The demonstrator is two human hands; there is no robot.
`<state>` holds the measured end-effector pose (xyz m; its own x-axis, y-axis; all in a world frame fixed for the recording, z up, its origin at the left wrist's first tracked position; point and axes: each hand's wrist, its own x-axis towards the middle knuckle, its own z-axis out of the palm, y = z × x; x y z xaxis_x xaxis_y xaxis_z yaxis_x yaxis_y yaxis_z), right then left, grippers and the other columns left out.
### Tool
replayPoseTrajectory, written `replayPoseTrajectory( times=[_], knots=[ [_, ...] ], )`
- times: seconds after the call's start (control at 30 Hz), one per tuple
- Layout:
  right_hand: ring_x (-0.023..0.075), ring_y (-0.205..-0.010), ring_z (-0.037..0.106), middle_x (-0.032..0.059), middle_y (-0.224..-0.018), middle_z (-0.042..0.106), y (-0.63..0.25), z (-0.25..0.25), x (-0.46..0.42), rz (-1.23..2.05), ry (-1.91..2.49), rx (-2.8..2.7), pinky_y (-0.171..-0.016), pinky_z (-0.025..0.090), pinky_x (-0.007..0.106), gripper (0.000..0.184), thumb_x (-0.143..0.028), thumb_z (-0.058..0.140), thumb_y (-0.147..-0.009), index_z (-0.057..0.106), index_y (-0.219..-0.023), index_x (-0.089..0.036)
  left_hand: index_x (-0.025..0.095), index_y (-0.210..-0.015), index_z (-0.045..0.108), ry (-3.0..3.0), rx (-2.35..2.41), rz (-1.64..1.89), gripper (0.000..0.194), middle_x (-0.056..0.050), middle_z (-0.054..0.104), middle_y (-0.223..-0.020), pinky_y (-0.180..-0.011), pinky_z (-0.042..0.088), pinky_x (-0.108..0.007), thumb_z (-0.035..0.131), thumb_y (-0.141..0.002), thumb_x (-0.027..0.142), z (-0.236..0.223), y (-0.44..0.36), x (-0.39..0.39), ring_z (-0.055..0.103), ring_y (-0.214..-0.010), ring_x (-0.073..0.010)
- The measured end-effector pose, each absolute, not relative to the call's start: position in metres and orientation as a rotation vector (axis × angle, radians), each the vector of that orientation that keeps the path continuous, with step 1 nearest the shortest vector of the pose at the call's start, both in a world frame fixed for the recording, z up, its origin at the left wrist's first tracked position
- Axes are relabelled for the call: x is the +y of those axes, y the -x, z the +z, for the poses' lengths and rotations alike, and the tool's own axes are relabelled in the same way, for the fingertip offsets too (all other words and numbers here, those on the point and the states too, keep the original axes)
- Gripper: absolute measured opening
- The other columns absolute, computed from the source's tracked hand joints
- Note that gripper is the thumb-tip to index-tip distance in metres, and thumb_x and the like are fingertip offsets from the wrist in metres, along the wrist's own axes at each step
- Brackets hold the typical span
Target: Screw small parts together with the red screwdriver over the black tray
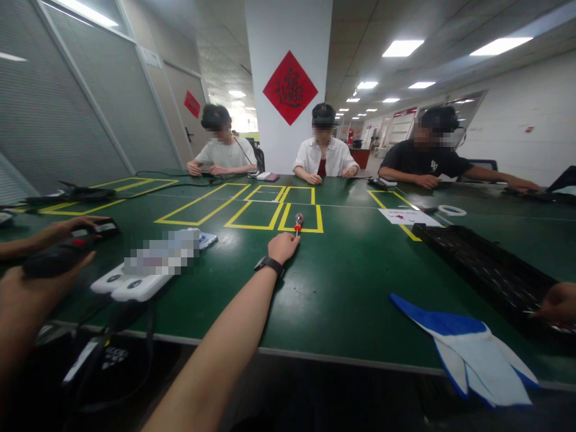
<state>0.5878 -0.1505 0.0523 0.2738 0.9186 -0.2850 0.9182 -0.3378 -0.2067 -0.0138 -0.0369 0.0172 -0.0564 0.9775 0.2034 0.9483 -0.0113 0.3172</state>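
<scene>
My left hand (282, 246) reaches far out over the green table (342, 288), with a black watch (269, 264) on its wrist. Its fingers are curled closed around the near end of a small red-handled screwdriver (297, 221), which points away into a yellow-taped box (300, 218). My right hand (558, 304) shows only at the right edge, resting on a long black tray (477, 264). Its fingers are mostly cut off by the frame edge.
A blue and white glove (468, 351) lies at the near edge. White devices (135, 287) and a blurred item sit near left. A neighbour's two hands hold a black device (56, 257) at far left. Three people sit across. A tape roll (452, 210) and paper (408, 216) lie far right.
</scene>
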Motion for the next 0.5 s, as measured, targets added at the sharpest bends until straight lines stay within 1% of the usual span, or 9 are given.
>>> replayPoseTrajectory(
  times=[0.07,0.2,0.27,0.33,0.4,0.5],
  knots=[
    [0.0246,-0.057,0.058,0.0134,-0.059,0.063,-0.587,0.055,-0.151,0.727,2.562,-1.756,-0.06,0.044,0.039,0.029,-0.039,0.056,-0.064,0.065,-0.049,-0.016,0.022,-0.08,0.068,-2.09,2.154,0.573,0.05,-0.008,0.068,-0.086,-0.066,0.042,-0.027,0.03,-0.084,0.054,0.018,0.013,-0.037,0.062,-0.081,-0.0208],
    [0.0281,-0.059,0.06,0.0133,-0.059,0.063,-0.588,0.063,-0.149,0.739,2.548,-1.749,-0.059,0.043,0.04,0.036,-0.048,0.054,-0.063,0.064,-0.048,-0.017,0.021,-0.082,0.068,-2.062,2.164,0.567,0.049,-0.008,0.068,-0.088,-0.067,0.042,-0.026,0.031,-0.084,0.054,0.019,0.013,-0.038,0.061,-0.082,-0.0202],
    [0.0295,-0.063,0.061,0.0142,-0.064,0.065,-0.582,0.066,-0.148,0.626,2.553,-1.663,-0.06,0.044,0.04,0.039,-0.052,0.053,-0.064,0.066,-0.055,-0.016,0.022,-0.084,0.069,-2.068,2.161,0.57,0.05,-0.008,0.068,-0.089,-0.068,0.042,-0.026,0.031,-0.084,0.054,0.019,0.013,-0.038,0.061,-0.083,-0.0201],
    [0.0296,-0.07,0.062,0.0152,-0.075,0.067,-0.57,0.067,-0.147,0.397,2.539,-1.578,-0.064,0.046,0.038,0.044,-0.054,0.053,-0.066,0.069,-0.07,-0.014,0.021,-0.085,0.069,-2.076,2.167,0.575,0.05,-0.009,0.068,-0.092,-0.068,0.042,-0.026,0.031,-0.084,0.054,0.018,0.013,-0.038,0.061,-0.084,-0.0202],
    [0.0296,-0.075,0.062,0.0159,-0.086,0.067,-0.555,0.065,-0.145,0.209,2.491,-1.595,-0.064,0.046,0.037,0.048,-0.055,0.05,-0.069,0.067,-0.083,-0.013,0.021,-0.087,0.068,-2.077,2.176,0.573,0.05,-0.009,0.068,-0.093,-0.068,0.042,-0.026,0.031,-0.084,0.054,0.018,0.012,-0.038,0.061,-0.085,-0.0205],
    [0.0293,-0.077,0.061,0.0156,-0.092,0.066,-0.544,0.056,-0.138,0.091,2.442,-1.65,-0.062,0.046,0.036,0.049,-0.055,0.047,-0.073,0.065,-0.092,-0.014,0.021,-0.086,0.068,-2.087,2.171,0.577,0.051,-0.009,0.068,-0.092,-0.067,0.041,-0.027,0.03,-0.084,0.054,0.018,0.012,-0.039,0.061,-0.084,-0.0205]
  ],
)
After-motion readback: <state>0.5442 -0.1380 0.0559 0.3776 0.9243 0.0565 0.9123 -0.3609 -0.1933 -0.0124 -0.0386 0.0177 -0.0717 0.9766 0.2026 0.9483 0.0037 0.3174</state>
